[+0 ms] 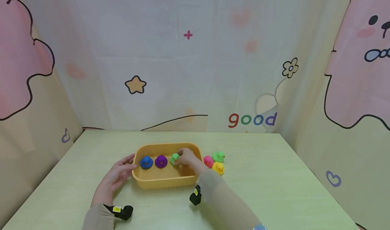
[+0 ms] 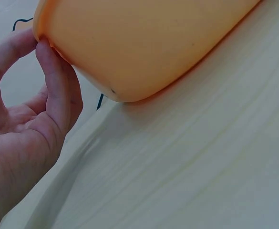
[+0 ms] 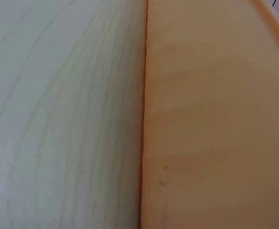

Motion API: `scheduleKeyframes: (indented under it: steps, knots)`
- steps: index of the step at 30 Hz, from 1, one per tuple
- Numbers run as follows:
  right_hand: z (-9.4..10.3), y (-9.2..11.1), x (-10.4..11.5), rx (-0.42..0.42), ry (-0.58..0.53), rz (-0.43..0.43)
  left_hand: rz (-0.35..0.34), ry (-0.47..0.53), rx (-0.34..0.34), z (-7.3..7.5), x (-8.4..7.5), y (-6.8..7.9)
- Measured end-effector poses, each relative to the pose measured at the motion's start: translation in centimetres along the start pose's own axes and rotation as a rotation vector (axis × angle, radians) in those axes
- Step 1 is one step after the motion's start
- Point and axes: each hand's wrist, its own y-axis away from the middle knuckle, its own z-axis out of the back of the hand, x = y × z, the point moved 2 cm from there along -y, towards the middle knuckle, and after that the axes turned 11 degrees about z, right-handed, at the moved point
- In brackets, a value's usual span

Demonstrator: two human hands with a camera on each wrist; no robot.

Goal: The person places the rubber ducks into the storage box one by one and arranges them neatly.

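A yellow-orange plastic tray (image 1: 169, 183) stands on the table. At its left end my left hand (image 1: 118, 174) pinches the rim between thumb and fingers; the left wrist view shows this grip at the tray's corner (image 2: 115, 57). Inside the tray, a blue rubber duck (image 1: 146, 162) and a purple rubber duck (image 1: 161, 161) sit side by side. Right of them my right hand (image 1: 189, 158), reaching over the front rim, holds a green rubber duck (image 1: 174, 159) by its side. The right wrist view shows only the tray's outer wall (image 3: 215, 119) and tabletop, not the hand.
Just outside the tray's right end, a pink duck (image 1: 208, 161), a light green duck (image 1: 218, 156) and a yellow duck (image 1: 218, 168) cluster together on the pale wood-grain table (image 1: 274, 189). Printed cloth walls (image 1: 170, 64) surround the table's back and sides.
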Motion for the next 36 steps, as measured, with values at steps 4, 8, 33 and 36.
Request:
scheduleKeyframes:
  steps: [4, 8, 33, 36]
  knots:
    - [0.8, 2.5, 2.8, -0.001, 0.028, 0.022, 0.007, 0.003, 0.000, -0.1, -0.2, 0.1]
    - [1.1, 3.2, 3.4, 0.021, 0.062, 0.043, 0.012, 0.009, -0.005, -0.2, -0.2, 0.1]
    - [9.4, 5.2, 6.1, 0.012, 0.018, 0.212, 0.014, 0.028, 0.005, -0.1, -0.2, 0.1]
    - [11.1, 5.2, 5.7, 0.005, 0.027, 0.245, 0.017, 0.028, 0.004, -0.1, -0.2, 0.1]
